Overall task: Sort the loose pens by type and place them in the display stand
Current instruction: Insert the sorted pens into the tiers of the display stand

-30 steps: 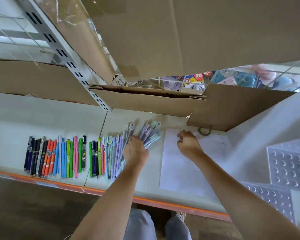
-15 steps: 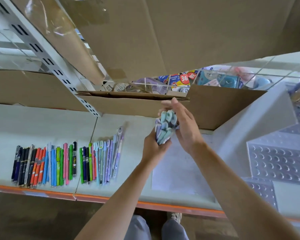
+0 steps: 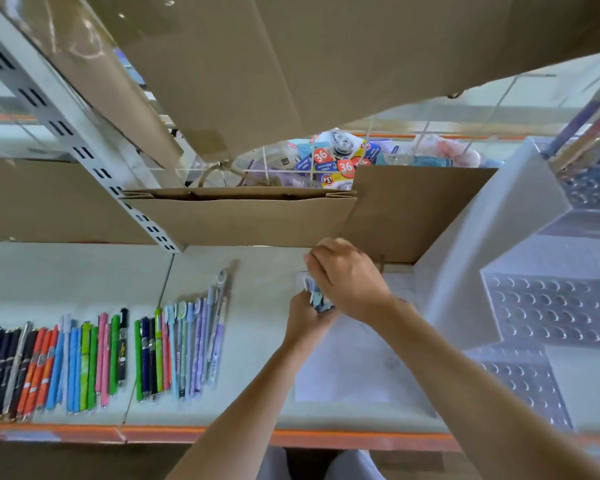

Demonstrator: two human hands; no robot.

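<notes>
1. Since half a second back the two hands have dropped from up by the cardboard down to just over the paper sheet on the shelf, taking the bundle of pastel pens with them.
2. Left hand is wrapped around the lower part of the bundle, holding it roughly upright, tops toward the camera. Right hand is curled over the top and covers most of it, so only a few blue and lilac caps show.
3. The stand, with its rows of holes, sits off to the right, beside the right arm, so that hand looks better placed to feed pens in, and the upright pens shouldn't need much turning.
4. To the left, the other pens lie in flat rows, long axes running front to back.
5. Behind it all are cardboard boxes.
</notes>
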